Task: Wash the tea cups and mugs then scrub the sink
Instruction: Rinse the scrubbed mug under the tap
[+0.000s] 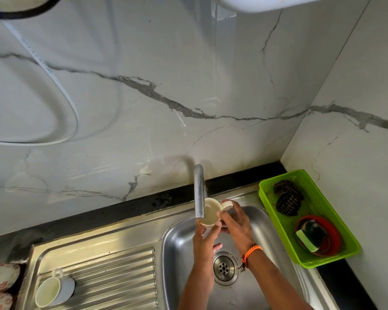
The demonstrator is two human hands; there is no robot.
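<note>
With my left hand (pixel 203 237) cupped under the cup (pixel 210 211) and my right hand (pixel 234 222) pinching its handle, I hold it beneath the tap (pixel 199 193) over the sink (pixel 177 247), and should turn it slowly so water reaches the whole inside.

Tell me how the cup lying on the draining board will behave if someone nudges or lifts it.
The cup lies on its side on the ribbed draining board, so a nudge would probably rock it; its handle, pointing up, may stop a full roll. It looks glazed and possibly wet, so likely slippery. It is probably ceramic: stiff, and apt to chip if knocked against steel.
</note>
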